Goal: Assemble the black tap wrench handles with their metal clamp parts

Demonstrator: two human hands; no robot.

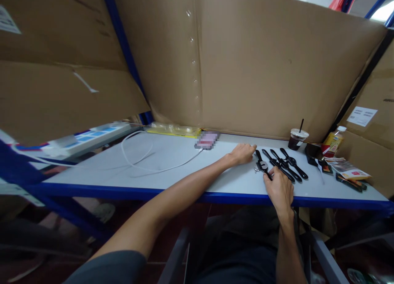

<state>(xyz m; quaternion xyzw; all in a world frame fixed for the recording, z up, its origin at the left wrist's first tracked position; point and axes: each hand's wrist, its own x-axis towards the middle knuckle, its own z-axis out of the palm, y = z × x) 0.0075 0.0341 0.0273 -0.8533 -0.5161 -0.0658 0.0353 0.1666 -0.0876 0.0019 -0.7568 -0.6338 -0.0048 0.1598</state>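
Note:
Black spokeshaves lie side by side on the right half of the white tabletop (172, 173). My right hand (279, 187) is closed on the lower handle of the leftmost spokeshave (262, 166), which has a silvery round face at its middle. Up at that tool's far handle end, my left hand (242, 153) has its fingers curled in. Whether they grip the handle tip or something small is hidden. Small silvery metal pieces (256, 169) show just left of the tool's body. Several other spokeshaves (289, 164) rest close by, right of it.
A lidded dark drink cup (297, 139), a juice bottle (334, 142), a black tray (314, 153) and printed packets (349, 169) stand at the right. A blurred-out phone (207, 140) with a white cable (172, 168) lies mid-table. Cardboard (261, 62) walls the back.

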